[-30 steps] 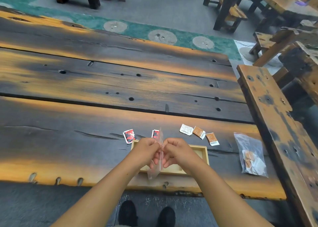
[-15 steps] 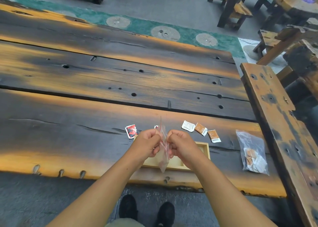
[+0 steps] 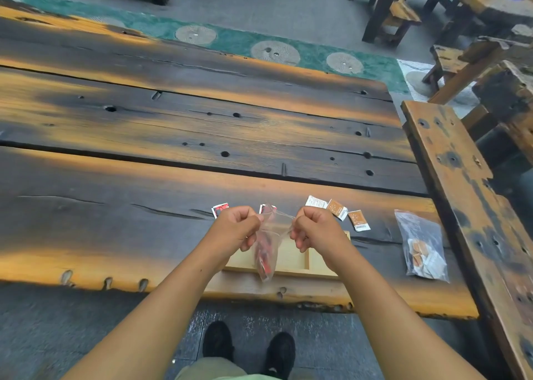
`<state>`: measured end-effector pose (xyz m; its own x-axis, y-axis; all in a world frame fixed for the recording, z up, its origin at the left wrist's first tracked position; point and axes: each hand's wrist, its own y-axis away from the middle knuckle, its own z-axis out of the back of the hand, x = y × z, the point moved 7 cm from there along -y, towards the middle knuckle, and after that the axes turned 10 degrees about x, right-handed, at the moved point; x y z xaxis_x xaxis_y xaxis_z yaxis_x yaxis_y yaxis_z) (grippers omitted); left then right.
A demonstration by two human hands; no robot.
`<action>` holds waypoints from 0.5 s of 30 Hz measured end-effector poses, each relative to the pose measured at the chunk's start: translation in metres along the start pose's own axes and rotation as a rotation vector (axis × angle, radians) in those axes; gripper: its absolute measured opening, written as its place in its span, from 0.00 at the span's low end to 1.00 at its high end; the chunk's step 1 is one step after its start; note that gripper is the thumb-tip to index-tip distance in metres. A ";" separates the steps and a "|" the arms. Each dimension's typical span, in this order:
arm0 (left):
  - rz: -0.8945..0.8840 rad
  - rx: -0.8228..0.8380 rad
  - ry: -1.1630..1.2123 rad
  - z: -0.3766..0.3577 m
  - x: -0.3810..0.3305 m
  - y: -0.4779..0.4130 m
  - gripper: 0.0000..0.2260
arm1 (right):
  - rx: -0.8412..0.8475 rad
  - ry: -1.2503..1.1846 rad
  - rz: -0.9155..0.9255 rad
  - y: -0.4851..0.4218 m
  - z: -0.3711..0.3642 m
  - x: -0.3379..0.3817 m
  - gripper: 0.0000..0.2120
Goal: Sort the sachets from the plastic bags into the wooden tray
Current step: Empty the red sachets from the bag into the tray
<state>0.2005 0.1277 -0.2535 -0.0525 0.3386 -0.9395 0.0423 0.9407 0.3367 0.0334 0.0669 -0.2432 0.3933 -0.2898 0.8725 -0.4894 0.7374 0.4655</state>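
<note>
left hand point(image 3: 235, 227), right hand point(image 3: 313, 229) parted, bag point(image 3: 266, 260) opened

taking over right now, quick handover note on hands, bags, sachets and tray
Left hand and right hand each pinch the clear bag at its mouth, above the wooden tray; red sachets inside.
Second bag, orange and white sachets, lies on the table at right.
Done: two loose red sachets and three white or orange ones lie beyond the tray.
Left: empty both bags, sort everything into the tray; none visible in it.
</note>
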 end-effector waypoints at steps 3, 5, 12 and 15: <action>0.023 -0.017 -0.029 0.003 0.007 0.001 0.14 | -0.027 0.046 -0.017 0.007 0.007 -0.004 0.11; 0.041 -0.024 -0.040 0.002 0.014 0.001 0.14 | -0.031 0.065 -0.043 0.011 0.009 -0.011 0.13; 0.050 -0.047 -0.049 0.009 0.001 -0.003 0.12 | -0.102 0.186 -0.075 0.015 0.033 -0.005 0.10; 0.034 -0.049 -0.070 0.018 -0.002 -0.001 0.12 | -0.124 0.243 -0.093 0.015 0.034 -0.004 0.12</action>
<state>0.2183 0.1256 -0.2534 0.0182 0.3693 -0.9291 -0.0057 0.9293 0.3692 -0.0018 0.0579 -0.2344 0.6145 -0.2164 0.7587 -0.3495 0.7875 0.5077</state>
